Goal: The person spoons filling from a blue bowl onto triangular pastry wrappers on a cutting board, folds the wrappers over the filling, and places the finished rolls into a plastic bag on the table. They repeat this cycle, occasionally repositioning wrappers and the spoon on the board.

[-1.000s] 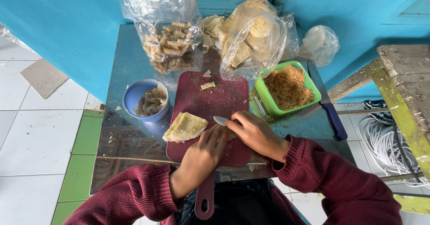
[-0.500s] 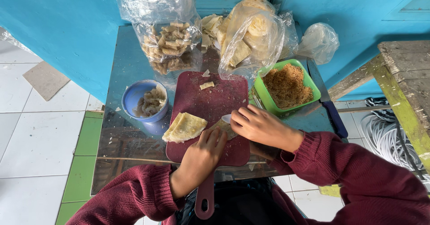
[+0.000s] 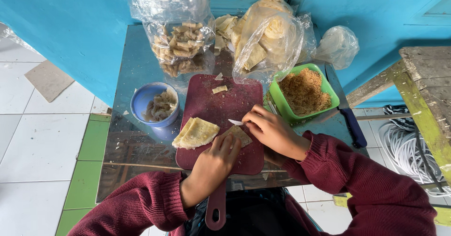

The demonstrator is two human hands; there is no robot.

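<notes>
Since the left hand (image 3: 213,163) is just flat-fingered, pinning the little pale wrapper piece (image 3: 239,135) near the middle of the dark red cutting board (image 3: 221,99), I'd say keep those fingertips tucked back while the right hand (image 3: 272,132), closed around a small knife (image 3: 236,122), works its blade across. Going left to right, the blue bowl (image 3: 152,105) sits by the table's (image 3: 136,62) left edge, the folded stack of wrappers (image 3: 196,132) lies on the board's left side, and the green tray of crumbs (image 3: 303,92) crowds the right. Open room looks tight: mostly the board's upper half, and the front edge is right there.
</notes>
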